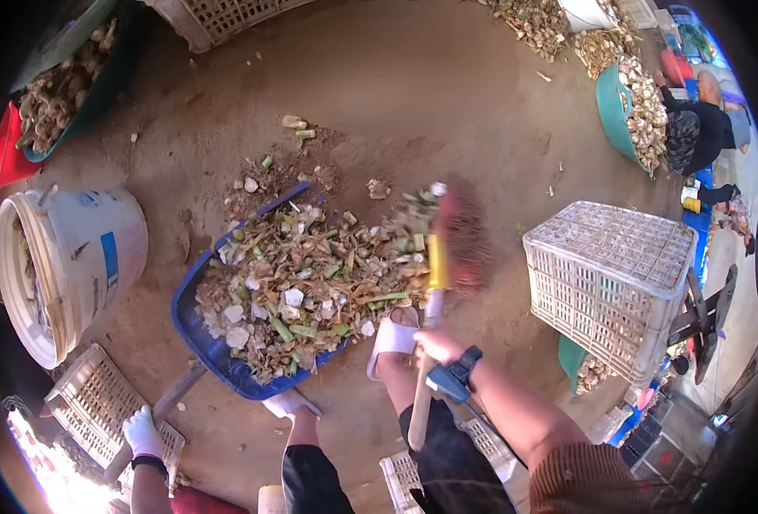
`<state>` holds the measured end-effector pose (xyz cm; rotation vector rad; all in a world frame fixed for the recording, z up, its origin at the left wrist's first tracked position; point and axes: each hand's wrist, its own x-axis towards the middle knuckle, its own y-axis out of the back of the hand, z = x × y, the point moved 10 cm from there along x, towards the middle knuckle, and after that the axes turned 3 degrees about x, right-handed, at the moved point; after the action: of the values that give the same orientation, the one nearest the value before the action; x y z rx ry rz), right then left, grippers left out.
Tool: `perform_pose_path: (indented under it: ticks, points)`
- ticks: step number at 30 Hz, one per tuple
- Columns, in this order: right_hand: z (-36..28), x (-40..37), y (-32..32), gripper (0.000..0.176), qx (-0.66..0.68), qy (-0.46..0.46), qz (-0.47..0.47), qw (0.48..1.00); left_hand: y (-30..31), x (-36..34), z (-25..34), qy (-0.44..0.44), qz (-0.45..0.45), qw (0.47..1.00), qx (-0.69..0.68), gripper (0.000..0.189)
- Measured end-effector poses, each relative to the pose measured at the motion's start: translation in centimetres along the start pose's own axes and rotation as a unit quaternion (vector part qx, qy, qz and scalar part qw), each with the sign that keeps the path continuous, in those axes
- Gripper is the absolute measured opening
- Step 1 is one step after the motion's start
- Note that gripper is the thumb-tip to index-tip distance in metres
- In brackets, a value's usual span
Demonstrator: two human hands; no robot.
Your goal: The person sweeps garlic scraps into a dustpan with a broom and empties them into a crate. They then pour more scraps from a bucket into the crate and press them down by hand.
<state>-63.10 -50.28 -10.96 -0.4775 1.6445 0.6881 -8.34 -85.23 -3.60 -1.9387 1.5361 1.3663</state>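
Observation:
My left hand (143,435), in a white glove, is closed round the long handle (176,390) of a blue dustpan (192,330) at the lower left. A heap of dry garlic skins and stem bits (298,287) fills the pan and spills past its open right side. My bare right hand (439,347), with a watch on the wrist, grips the wooden handle (420,407) of a broom. The broom's reddish bristles (465,244) are blurred and lie at the right end of the heap, beside its yellow collar (435,264).
A white bucket (105,248) stands at the left, near a crate (96,385). At the right is an upturned white crate (610,283). Above it, a person (704,133) sits by a green tub (612,111) of garlic. My feet are below the heap.

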Motion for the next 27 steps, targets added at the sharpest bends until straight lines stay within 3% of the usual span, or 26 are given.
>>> perform_pose_path:
  ticks: [2,4,6,8,10,16,19,21,22,24,26,27]
  points:
    - [0.2,-3.5,-5.9,0.013,-0.049,0.042,-0.116,0.991,-1.5,0.3,0.3,0.025,0.008,0.999,-0.025,0.018]
    - [2.3,-5.0,-9.5,0.014,-0.167,0.006,-0.075,0.983,2.2,-1.4,1.3,0.015,0.010,0.999,-0.036,0.013]
    - [4.2,-7.4,-12.7,0.022,-0.092,-0.067,-0.137,0.984,2.7,-2.1,1.5,0.003,-0.008,0.999,-0.035,0.012]
    - [4.8,-10.8,-15.0,0.031,0.021,-0.125,-0.150,0.981,-0.7,-1.8,1.9,0.007,0.008,1.000,-0.029,0.011]
    - [3.1,-14.3,-16.6,0.034,-0.186,-0.027,-0.089,0.978,-2.3,-2.2,2.5,0.020,0.025,0.998,-0.055,0.011]
    - [13.2,-17.9,-18.5,0.037,-0.293,0.017,-0.095,0.951,-8.3,-4.1,5.0,0.033,-0.031,0.984,-0.175,0.013]
    - [12.1,-21.9,-18.4,0.038,-0.391,0.154,-0.055,0.906,-9.7,-5.2,6.1,0.016,-0.014,0.974,-0.224,0.018]
    - [12.3,-24.7,-17.1,0.045,-0.279,0.106,-0.033,0.954,-10.9,-5.0,6.6,0.021,-0.009,0.966,-0.257,0.021]
    - [12.3,-24.5,-16.9,0.045,-0.286,0.106,-0.036,0.952,-11.6,-4.9,6.7,0.024,-0.003,0.958,-0.285,0.025]
    - [10.4,-24.3,-14.4,0.046,-0.247,0.148,0.056,0.956,-12.0,-5.0,6.6,0.023,0.013,0.946,-0.322,0.031]
    - [6.4,-21.5,-13.1,0.030,-0.165,0.210,0.097,0.959,-11.9,-5.3,6.8,-0.015,0.015,0.908,-0.419,0.033]
    - [4.6,-16.8,-9.9,0.030,-0.188,0.346,0.142,0.908,-11.8,-5.8,6.7,-0.031,0.045,0.903,-0.427,0.035]
